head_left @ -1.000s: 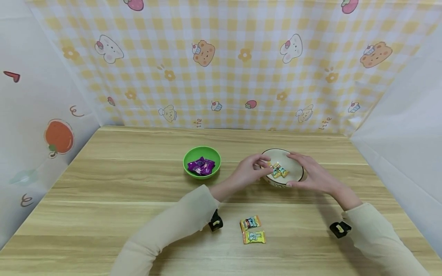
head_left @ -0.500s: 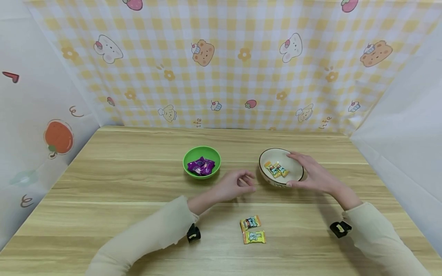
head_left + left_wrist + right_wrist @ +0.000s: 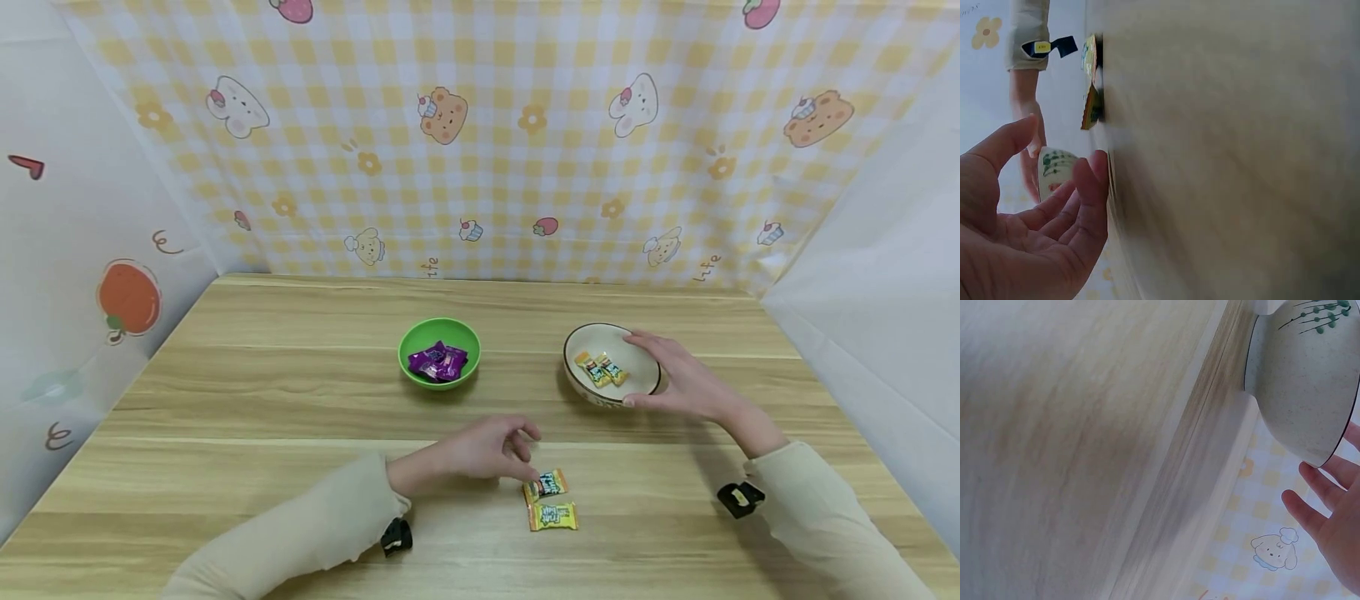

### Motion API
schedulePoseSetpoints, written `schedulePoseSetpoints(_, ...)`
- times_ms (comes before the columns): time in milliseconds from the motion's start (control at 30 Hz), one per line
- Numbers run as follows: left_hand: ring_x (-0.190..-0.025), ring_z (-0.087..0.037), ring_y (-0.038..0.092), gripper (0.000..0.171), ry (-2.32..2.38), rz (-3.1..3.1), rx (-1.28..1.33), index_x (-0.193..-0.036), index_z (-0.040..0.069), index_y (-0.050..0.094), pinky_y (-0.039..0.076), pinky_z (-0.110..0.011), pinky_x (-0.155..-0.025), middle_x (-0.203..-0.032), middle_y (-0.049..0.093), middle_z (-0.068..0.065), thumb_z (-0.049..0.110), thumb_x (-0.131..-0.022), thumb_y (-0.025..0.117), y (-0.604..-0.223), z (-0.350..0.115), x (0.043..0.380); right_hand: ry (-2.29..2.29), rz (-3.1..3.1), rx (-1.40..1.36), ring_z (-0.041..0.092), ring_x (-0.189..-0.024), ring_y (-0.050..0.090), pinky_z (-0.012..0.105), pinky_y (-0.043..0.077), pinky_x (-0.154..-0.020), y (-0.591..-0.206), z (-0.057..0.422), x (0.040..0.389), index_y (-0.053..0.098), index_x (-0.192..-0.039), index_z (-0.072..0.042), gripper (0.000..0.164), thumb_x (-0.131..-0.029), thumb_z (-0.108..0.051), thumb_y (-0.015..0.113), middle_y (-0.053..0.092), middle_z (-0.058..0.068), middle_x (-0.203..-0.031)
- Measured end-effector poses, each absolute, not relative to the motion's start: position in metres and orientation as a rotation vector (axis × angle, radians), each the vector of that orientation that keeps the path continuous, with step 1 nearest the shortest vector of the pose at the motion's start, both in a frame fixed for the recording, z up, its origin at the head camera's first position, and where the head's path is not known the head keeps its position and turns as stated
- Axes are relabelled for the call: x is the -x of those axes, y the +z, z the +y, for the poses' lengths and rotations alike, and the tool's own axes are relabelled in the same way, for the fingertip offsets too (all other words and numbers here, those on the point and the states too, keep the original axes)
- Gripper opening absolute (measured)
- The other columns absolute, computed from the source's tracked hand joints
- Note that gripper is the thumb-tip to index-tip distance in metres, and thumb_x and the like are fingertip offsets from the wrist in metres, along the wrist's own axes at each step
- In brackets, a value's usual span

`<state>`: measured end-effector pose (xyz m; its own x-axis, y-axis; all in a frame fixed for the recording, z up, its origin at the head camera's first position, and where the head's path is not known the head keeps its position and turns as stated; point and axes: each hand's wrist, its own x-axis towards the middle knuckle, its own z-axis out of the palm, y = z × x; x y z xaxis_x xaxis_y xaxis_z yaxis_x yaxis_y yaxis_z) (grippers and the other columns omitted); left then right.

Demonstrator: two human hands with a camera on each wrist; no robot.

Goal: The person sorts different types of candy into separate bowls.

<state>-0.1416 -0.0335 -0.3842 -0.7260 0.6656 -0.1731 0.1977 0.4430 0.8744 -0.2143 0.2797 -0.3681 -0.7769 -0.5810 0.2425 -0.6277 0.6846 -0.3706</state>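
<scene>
My left hand [image 3: 487, 450] is just left of two yellow-and-orange wrapped candies, its fingers loosely bent and nothing between them. The thumb tip overlaps the upper candy [image 3: 553, 482] in the head view; the lower candy [image 3: 553, 517] lies against it on the table. My right hand [image 3: 678, 379] holds the right side of a cream bowl [image 3: 645, 362] with a dark rim, thumb on the near edge and fingers on the far edge. Two more yellow candies [image 3: 602, 369] lie inside. In the right wrist view, fingertips [image 3: 1307, 467] meet the rim of the bowl, whose outside bears green sprigs.
A green bowl [image 3: 468, 340] with several purple wrapped candies [image 3: 438, 362] stands left of the cream bowl. A yellow checked cloth [image 3: 495, 167] hangs behind the wooden table [image 3: 300, 392], and white sheets [image 3: 877, 250] close off both sides.
My left hand has left the cream bowl, moving down and left to the two candies on the table. A candy it covered in the bowl now shows fully. The right hand stays put.
</scene>
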Motion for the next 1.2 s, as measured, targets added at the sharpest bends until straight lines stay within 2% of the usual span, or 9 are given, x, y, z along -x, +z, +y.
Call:
schedulePoseSetpoints(233,-0.064,-0.002,0.049,0.046,1.004,2.323,-0.894,-0.109,0.005,0.055,0.041,-0.016,-0.059,-0.082,0.055,0.006,0.021,-0.070,0.075,-0.381,-0.025,0.132,0.676,-2.793,-0.993,0.036,-0.117,0.032,0.053,0.031,-0.088,-0.368,0.280,0.214,0.038,-0.131,-0.003,0.086,-0.063,-0.041,0.077,0.035,0.021,-0.133)
schedulePoseSetpoints(467,-0.077,-0.003,0.044,0.046,0.781,2.437,-1.130,-0.105,0.009,0.054,0.036,-0.014,-0.069,-0.085,0.048,0.007,0.027,-0.069,0.076,-0.383,-0.015,0.126,0.675,-2.787,-1.001,0.036,-0.117,0.032,0.053,0.031,-0.088,-0.368,0.280,0.214,0.039,-0.130,-0.003,0.086,-0.063,-0.040,0.077,0.035,0.020,-0.133)
schedulePoseSetpoints(633,-0.072,-0.003,0.039,0.040,0.704,2.477,-1.192,-0.096,0.011,0.054,0.033,-0.014,-0.065,-0.078,0.044,0.008,0.026,-0.067,0.076,-0.383,-0.012,0.125,0.680,-2.786,-0.997,0.035,-0.117,0.032,0.052,0.032,-0.087,-0.368,0.280,0.213,0.039,-0.130,-0.003,0.086,-0.063,-0.040,0.077,0.035,0.019,-0.133)
schedulePoseSetpoints(867,-0.065,0.000,0.041,0.025,0.684,2.460,-1.161,-0.081,0.013,0.057,0.033,-0.012,-0.060,-0.070,0.045,0.010,0.025,-0.069,0.076,-0.383,-0.010,0.126,0.664,-2.788,-1.001,0.036,-0.117,0.032,0.052,0.031,-0.088,-0.366,0.279,0.214,0.039,-0.130,-0.003,0.085,-0.064,-0.040,0.076,0.035,0.021,-0.133)
schedulePoseSetpoints(1100,-0.066,-0.001,0.039,0.032,0.582,2.516,-1.198,-0.085,0.013,0.057,0.032,-0.012,-0.058,-0.071,0.042,0.010,0.034,-0.069,0.074,-0.382,-0.007,0.123,0.673,-2.806,-0.980,0.035,-0.118,0.031,0.052,0.030,-0.089,-0.366,0.279,0.213,0.038,-0.130,-0.003,0.085,-0.064,-0.040,0.077,0.034,0.020,-0.133)
schedulePoseSetpoints(1200,-0.065,-0.002,0.038,0.030,0.551,2.524,-1.224,-0.081,0.015,0.056,0.031,-0.012,-0.056,-0.071,0.041,0.010,0.034,-0.068,0.074,-0.383,-0.005,0.121,0.676,-2.807,-0.979,0.035,-0.117,0.032,0.052,0.030,-0.089,-0.366,0.279,0.213,0.039,-0.130,-0.004,0.085,-0.064,-0.041,0.076,0.034,0.020,-0.133)
